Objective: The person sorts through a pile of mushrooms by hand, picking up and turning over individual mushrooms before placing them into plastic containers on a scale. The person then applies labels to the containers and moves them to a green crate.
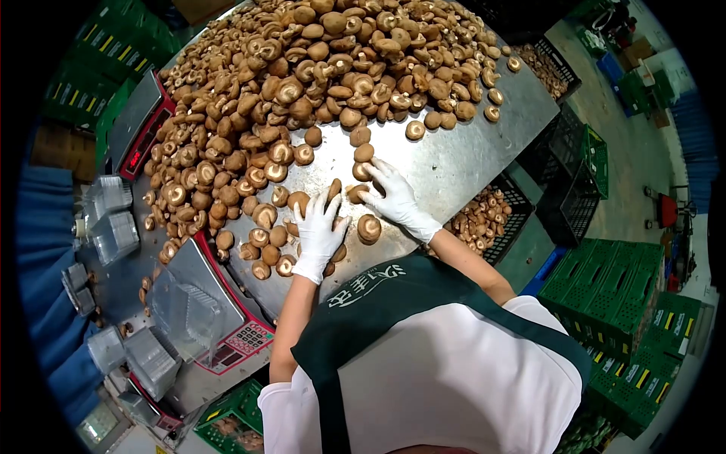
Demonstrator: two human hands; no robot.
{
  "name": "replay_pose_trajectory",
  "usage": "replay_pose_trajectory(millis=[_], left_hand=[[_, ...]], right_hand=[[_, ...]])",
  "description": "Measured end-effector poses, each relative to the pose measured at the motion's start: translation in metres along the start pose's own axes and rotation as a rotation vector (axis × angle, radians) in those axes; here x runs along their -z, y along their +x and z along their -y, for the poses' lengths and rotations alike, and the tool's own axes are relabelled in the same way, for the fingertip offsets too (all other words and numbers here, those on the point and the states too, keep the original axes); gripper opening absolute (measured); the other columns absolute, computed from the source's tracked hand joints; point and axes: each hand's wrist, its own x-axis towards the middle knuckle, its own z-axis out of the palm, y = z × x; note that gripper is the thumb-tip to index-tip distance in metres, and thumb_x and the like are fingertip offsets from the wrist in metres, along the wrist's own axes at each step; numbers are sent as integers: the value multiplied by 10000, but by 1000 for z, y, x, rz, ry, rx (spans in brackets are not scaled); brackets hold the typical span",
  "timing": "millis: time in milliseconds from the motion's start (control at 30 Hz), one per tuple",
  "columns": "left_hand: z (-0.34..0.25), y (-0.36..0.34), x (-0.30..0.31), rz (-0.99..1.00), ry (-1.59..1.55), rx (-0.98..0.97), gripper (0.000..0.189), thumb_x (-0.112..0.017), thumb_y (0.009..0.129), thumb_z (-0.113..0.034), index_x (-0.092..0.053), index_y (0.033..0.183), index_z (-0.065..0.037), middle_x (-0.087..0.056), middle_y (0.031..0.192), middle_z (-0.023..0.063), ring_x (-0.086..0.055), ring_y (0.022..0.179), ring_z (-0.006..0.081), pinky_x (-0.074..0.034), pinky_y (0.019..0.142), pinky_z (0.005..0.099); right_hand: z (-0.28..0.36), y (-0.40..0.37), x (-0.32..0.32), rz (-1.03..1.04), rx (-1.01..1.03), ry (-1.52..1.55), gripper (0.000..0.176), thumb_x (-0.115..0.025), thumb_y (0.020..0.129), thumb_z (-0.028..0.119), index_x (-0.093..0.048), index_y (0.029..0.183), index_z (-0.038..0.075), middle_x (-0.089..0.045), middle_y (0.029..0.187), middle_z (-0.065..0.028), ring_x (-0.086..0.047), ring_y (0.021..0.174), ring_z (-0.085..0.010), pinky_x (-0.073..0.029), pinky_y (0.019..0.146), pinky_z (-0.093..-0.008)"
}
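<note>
Both my hands wear white gloves and rest over a metal table (454,163) that bears a large heap of brown mushrooms (302,68). My left hand (319,236) lies with its fingers spread among loose mushrooms near the front edge, its fingertips beside a few of them. To its right, my right hand (395,198) has its fingers apart and touches mushrooms at its fingertips; whether any is gripped does not show. Between and below the hands sits a larger mushroom (369,228), cap up, touched by neither.
At the left are a red-edged scale (227,299) with a clear plastic box (185,310) on it, a second scale (144,129) and more clear boxes (113,234). Black crates (518,219) with mushrooms stand past the table's right edge. Green crates (605,287) are stacked at the lower right.
</note>
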Motion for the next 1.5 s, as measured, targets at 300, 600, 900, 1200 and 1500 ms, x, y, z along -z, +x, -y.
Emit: replay_pose_trajectory(millis=[300, 600, 900, 1200, 1500], left_hand=[[16, -6, 16, -88, -118, 108, 473, -637, 811, -301, -540, 1254, -164, -473, 1333, 99, -409, 1250, 282, -186, 1072, 541], [29, 1, 14, -85, -97, 263, 606, -620, 808, -315, -422, 1357, -154, -443, 1355, 107, -372, 1278, 286, -199, 1061, 544], [25, -3, 23, -218, -124, 209, 546, -641, 799, -245, -478, 1305, -119, -442, 1339, 155, -401, 1245, 325, -234, 1054, 506], [39, -2, 22, -357, -349, 300, 467, -654, 793, -201, -545, 1233, -88, -479, 1305, 156, -454, 1195, 324, -311, 1025, 433], [70, -27, 44, -512, -227, 344, 392, -663, 786, -115, -587, 1165, -53, -533, 1248, 153, -512, 1146, 317, -391, 985, 388]], right_hand=[[-92, 63, 35, -368, -111, -265, 393, -622, 791, 227, -590, 1139, 47, -490, 1301, -178, -447, 1182, -361, -388, 996, -413], [-31, 28, -6, -70, 7, -24, 354, -644, 819, 239, -615, 1143, 100, -546, 1261, -151, -462, 1183, -338, -409, 980, -403], [5, 53, 0, -181, -258, 169, 321, -632, 814, 180, -625, 1131, 133, -636, 1041, -180, -629, 922, -306, -505, 828, -360], [-32, 91, -10, -72, -355, 93, 441, -705, 708, 410, -592, 968, 72, -661, 828, -174, -651, 771, -333, -516, 714, -378], [-90, 9, 130, -156, -580, 273, 271, -671, 794, 157, -659, 1025, 17, -677, 877, -86, -640, 687, -119, -517, 600, -241]])
